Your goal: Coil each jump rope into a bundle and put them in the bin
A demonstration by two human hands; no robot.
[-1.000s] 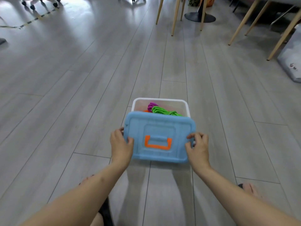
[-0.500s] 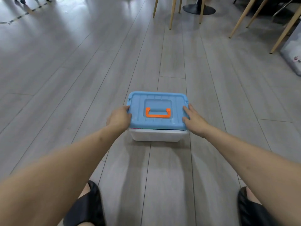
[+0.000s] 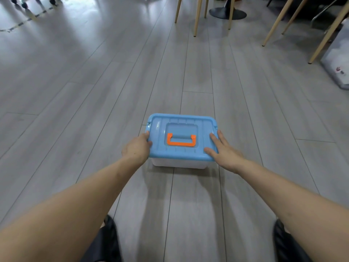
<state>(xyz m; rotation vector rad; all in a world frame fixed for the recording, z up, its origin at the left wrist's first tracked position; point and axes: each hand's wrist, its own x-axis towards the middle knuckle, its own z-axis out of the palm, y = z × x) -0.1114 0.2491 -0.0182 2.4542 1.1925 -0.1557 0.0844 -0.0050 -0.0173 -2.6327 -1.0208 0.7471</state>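
Note:
A white translucent bin (image 3: 179,163) stands on the grey floor in front of me, covered by a blue lid (image 3: 198,148) with an orange handle (image 3: 181,140). The lid sits flat on the bin and hides the jump ropes inside. My left hand (image 3: 137,150) grips the lid's left edge, thumb on top and fingers curled under the rim. My right hand (image 3: 224,150) lies flat with fingers spread on the lid's right side, pressing on it.
Wooden chair legs (image 3: 196,16) and a dark round table base (image 3: 227,14) stand at the back. More slanted wooden legs (image 3: 326,33) and a white bag (image 3: 338,63) are at the far right. My dark shoes (image 3: 107,241) are at the bottom.
The lid was held tilted in front of the open bin, with coloured ropes showing; it now lies on the bin and covers them. My right hand has flattened on top.

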